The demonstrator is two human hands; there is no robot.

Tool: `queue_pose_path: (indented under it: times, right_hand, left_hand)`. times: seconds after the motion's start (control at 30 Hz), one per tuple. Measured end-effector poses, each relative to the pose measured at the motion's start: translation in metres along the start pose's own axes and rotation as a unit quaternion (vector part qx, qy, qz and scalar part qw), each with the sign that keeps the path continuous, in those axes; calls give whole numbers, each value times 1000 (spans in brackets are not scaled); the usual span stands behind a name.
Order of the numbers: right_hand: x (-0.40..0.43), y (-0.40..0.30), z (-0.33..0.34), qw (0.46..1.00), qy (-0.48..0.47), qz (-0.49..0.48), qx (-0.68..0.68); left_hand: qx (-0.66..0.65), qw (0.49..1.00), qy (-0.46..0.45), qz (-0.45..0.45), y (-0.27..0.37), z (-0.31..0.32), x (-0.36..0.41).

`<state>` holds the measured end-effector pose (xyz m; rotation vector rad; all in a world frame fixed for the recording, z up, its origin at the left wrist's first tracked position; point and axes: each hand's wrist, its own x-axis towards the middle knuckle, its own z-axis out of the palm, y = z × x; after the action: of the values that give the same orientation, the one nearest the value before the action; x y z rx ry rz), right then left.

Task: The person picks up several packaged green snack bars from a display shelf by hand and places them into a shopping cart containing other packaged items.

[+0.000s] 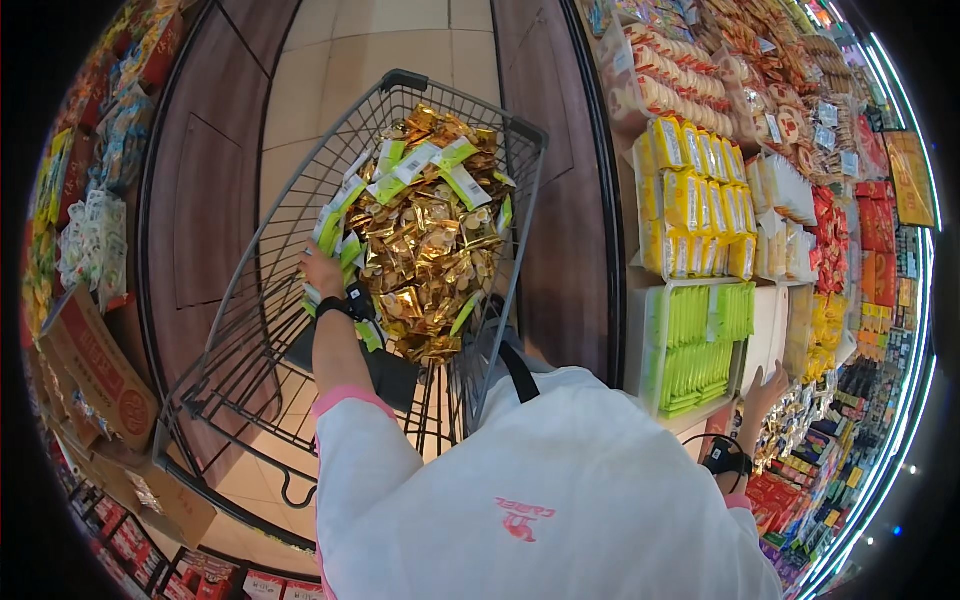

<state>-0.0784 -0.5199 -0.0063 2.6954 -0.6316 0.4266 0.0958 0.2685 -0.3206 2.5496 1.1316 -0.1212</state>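
Note:
A wire shopping cart (251,259) stands before me, holding a heap of gold foil snack packets (431,247) with green-and-white packets (405,172) on top and along the left side. My left hand (322,271) reaches into the cart and touches the green-and-white packets at the heap's left edge; whether its fingers grip one is hidden. Out to the right, my right hand (763,391) is at the near end of a white bin section (763,330), fingers spread, with no packet seen in it. Beside it, a clear bin holds upright green packets (694,349). Both wrists wear black bands.
Yellow packets (694,202) and round wrapped crackers (675,75) fill shelf bins on the right. At left stand a wood-look display base (217,187), bagged snacks (94,240) and an opened cardboard box (101,367). A tiled aisle (390,56) runs ahead between the displays.

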Motion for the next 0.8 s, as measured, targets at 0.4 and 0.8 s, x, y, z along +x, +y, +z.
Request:
queue_pose_path:
  times: [0.4,0.8]
  right_hand:
    - [-1,2,1,1000,-5,-25,8]
    - [4,-22,-7,998,16,-10,59]
  left_hand:
    - [-159,981,-105,31,-21,-2,22]
    - [-230,970,-74,22,-12,10,-8]
